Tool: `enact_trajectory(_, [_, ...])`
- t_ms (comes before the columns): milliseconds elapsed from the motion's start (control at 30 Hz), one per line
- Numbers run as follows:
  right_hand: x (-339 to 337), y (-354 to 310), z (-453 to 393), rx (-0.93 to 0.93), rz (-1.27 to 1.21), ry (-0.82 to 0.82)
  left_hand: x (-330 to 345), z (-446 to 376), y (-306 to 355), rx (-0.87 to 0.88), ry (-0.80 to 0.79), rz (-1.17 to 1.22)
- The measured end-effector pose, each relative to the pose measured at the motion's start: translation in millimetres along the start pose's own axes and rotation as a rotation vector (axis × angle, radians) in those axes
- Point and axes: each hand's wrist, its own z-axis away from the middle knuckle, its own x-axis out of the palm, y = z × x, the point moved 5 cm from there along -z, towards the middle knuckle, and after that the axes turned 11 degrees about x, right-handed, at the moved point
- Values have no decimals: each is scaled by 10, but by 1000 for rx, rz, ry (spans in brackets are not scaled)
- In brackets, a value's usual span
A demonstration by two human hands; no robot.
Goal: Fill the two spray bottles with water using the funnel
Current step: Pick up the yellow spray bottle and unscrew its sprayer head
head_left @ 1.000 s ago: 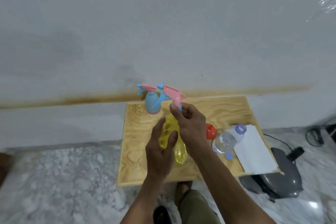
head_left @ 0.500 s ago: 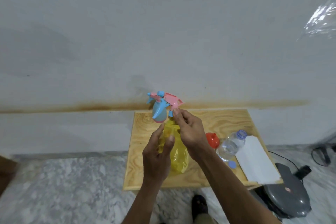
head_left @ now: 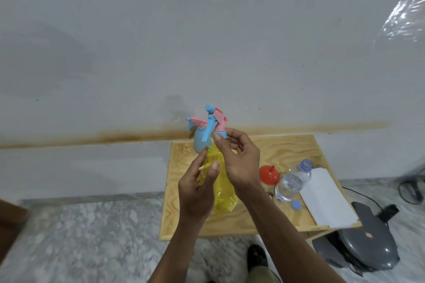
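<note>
While hands grip yellow spray bottle [head_left: 224, 188], water bottle [head_left: 292, 182] part-filled, uncapped

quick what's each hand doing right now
Left hand: closed around the yellow spray bottle.
Right hand: fingertips pinching the pink spray head at the bottle's neck.

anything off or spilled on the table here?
No spill visible. The water bottle stands uncapped, its blue cap lying loose on the table beside it. The white paper overhangs the table's right edge. The orange funnel sits unused.
</note>
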Motion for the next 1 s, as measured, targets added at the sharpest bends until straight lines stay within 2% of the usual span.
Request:
enact_trajectory(367, [17, -71, -47, -59, 71, -24, 49, -55, 22, -18, 1, 22])
enact_trajectory(533, [20, -25, -53, 73, -11, -26, 52, -59, 16, -16, 0, 29])
enact_trajectory(1000, [-10, -26, -34, 39, 115, -17, -35, -20, 42, 34, -46, -53])
